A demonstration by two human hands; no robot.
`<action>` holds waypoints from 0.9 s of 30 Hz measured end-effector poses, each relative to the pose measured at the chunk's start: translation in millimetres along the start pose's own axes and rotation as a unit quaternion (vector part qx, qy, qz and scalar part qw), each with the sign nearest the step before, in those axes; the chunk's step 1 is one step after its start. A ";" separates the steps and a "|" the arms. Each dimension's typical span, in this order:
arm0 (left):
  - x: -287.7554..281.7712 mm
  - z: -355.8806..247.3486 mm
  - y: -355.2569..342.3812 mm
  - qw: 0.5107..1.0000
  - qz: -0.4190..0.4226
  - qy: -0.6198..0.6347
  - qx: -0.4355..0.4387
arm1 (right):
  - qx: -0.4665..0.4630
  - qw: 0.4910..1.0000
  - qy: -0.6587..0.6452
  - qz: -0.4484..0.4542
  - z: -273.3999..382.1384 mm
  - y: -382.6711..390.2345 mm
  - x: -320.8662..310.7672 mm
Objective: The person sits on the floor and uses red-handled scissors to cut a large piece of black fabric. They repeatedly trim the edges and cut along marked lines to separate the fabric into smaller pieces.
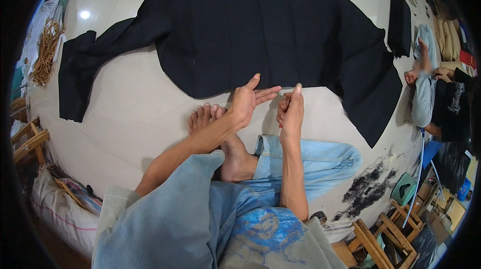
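Runs lengthwise nine-to-three, as a broad black fabric piece (250,33) on the pale tiled floor (130,128), past twelve o'clock of the bare, open left hand (244,104) and equally near bare right hand (292,114), curled around a mostly hidden red-tipped item (281,126), to a corner (372,136) pointing at six o'clock.

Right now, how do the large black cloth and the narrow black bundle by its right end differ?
The black cloth spreads wide, while the black bundle is compact. The cloth's outline is curved and irregular; the bundle's is roughly a narrow rectangle. Both are black and lie on the pale floor.
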State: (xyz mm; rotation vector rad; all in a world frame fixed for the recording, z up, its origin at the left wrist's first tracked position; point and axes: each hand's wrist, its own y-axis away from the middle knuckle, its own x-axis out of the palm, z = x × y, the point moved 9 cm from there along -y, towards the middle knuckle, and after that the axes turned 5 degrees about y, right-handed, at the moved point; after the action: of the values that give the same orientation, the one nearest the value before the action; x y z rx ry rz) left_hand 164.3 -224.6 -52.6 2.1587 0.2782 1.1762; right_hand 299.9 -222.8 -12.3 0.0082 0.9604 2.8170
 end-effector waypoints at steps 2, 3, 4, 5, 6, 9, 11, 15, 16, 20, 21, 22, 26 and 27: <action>3.0 -2.1 2.8 1.000 0.001 -0.010 0.000 | 0.041 0.994 -0.082 0.053 -6.0 23.5 4.9; 4.4 -0.2 1.9 1.000 0.005 -0.013 -0.006 | 0.056 0.991 -0.091 0.077 -11.5 31.8 8.1; 4.9 1.2 1.3 1.000 0.008 -0.015 -0.012 | 0.070 0.987 -0.100 0.101 -17.3 39.3 12.5; 5.9 2.8 1.1 0.999 0.020 -0.034 -0.022 | 0.085 0.982 -0.108 0.126 -21.7 45.0 18.9; 6.1 3.9 1.6 0.998 0.032 -0.053 -0.033 | 0.101 0.979 -0.125 0.128 -19.4 51.7 24.5; 1.6 11.7 -1.1 0.991 0.088 -0.048 -0.089 | 0.094 0.968 -0.188 0.141 -22.6 47.7 33.8; -4.2 17.8 -3.5 0.989 0.102 -0.030 -0.106 | 0.099 0.968 -0.181 0.140 -25.6 41.7 36.1; 10.6 6.4 2.8 0.998 0.022 -0.017 -0.063 | 0.113 0.973 -0.121 0.161 -21.8 35.8 35.4; 11.6 4.9 3.7 0.998 0.018 -0.023 -0.059 | 0.123 0.965 -0.154 0.176 -23.3 35.2 37.3; 12.7 6.6 4.8 0.994 0.064 -0.044 -0.072 | 0.141 0.942 -0.235 0.193 -30.2 31.1 44.9; 13.6 7.2 5.6 0.994 0.067 -0.044 -0.077 | 0.141 0.941 -0.243 0.187 -32.0 29.6 47.0; 14.5 7.6 6.5 0.993 0.070 -0.044 -0.082 | 0.129 0.949 -0.226 0.178 -31.8 26.9 47.0; 17.4 6.3 10.0 0.993 0.062 -0.048 -0.084 | 0.107 0.968 -0.174 0.146 -29.0 22.4 47.4; 16.9 6.6 10.3 0.993 0.061 -0.048 -0.087 | 0.108 0.971 -0.165 0.138 -29.5 22.2 47.0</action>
State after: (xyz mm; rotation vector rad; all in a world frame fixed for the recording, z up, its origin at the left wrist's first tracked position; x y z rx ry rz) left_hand 178.1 -227.5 -37.2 2.0951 0.0018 1.1141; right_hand 248.4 -250.6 -24.5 0.6644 1.2557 2.7958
